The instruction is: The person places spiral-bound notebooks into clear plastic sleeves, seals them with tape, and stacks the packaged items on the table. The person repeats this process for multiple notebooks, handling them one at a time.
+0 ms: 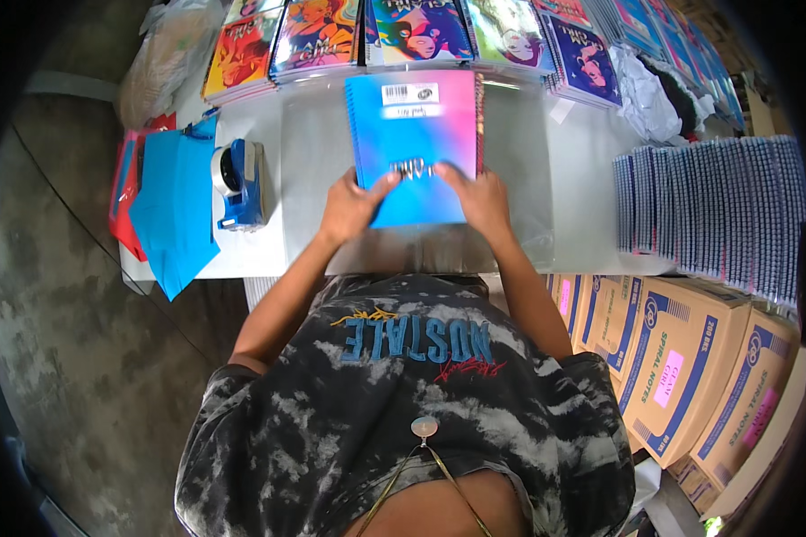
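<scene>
Closest to me, at the bottom of my head view, is the wearer's dark mottled shirt with a round pendant. Printed cartons stand to the right, below the edge of the bench. Ahead of the shirt, over the middle of the bench, I have the blue-and-pink spiral notebook between both hands. My left grip holds its left side and my right grip its right, both thumbs on the cover; the other fingers are mostly hidden. I can't tell whether it touches the surface. Left of it I see a blue tape dispenser, then a blue sheet over red plastic. At right lies a long row of coil-bound notebooks. Farther off, crumpled white wrapping sits near the right, and colourful notebook piles line the far side.
</scene>
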The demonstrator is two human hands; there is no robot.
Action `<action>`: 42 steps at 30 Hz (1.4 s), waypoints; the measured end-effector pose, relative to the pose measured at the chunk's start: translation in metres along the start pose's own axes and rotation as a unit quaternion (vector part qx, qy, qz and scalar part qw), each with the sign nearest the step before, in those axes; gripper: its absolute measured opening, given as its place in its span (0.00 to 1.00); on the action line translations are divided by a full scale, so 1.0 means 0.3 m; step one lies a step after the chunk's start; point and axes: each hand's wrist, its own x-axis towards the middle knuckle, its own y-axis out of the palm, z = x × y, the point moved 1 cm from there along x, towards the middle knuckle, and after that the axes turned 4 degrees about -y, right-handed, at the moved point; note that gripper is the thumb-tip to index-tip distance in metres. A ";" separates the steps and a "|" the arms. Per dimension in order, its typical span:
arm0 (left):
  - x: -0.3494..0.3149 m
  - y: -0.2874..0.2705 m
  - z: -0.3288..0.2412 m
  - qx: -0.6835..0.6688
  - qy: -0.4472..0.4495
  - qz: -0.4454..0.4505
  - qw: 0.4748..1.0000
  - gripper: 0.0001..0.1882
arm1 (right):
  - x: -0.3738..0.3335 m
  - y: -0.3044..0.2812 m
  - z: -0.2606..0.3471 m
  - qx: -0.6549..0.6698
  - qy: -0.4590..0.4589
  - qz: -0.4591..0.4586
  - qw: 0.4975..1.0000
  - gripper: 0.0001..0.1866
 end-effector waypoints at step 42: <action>0.178 -0.250 0.099 -0.201 -0.029 0.061 0.977 0.12 | 0.076 -0.406 -0.247 0.232 0.099 -0.126 0.959 0.12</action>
